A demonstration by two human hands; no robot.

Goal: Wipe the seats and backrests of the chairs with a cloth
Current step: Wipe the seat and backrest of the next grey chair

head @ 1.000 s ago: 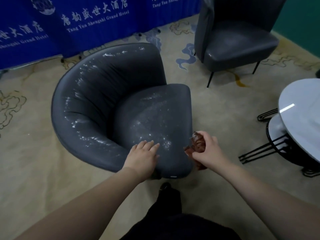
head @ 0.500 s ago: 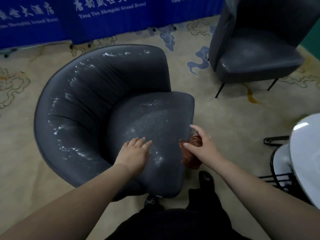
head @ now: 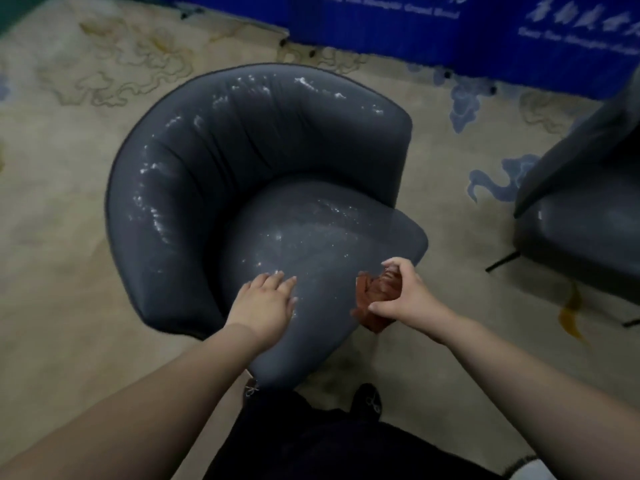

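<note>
A dark grey round armchair with a curved backrest and a glossy, wet-looking seat fills the middle of the view. My left hand rests flat on the front of the seat, fingers straight. My right hand grips a crumpled reddish-brown cloth against the seat's right front edge. A second grey chair stands at the right edge, partly cut off.
A blue banner with white lettering runs along the back. Beige patterned carpet surrounds the chairs. My dark trousers and black shoes show at the bottom, close to the armchair's front.
The view has swung left, so the round white table at the right has left the frame. The armchair's front has turned clockwise. My right hand stays at the seat's edge with the cloth.
</note>
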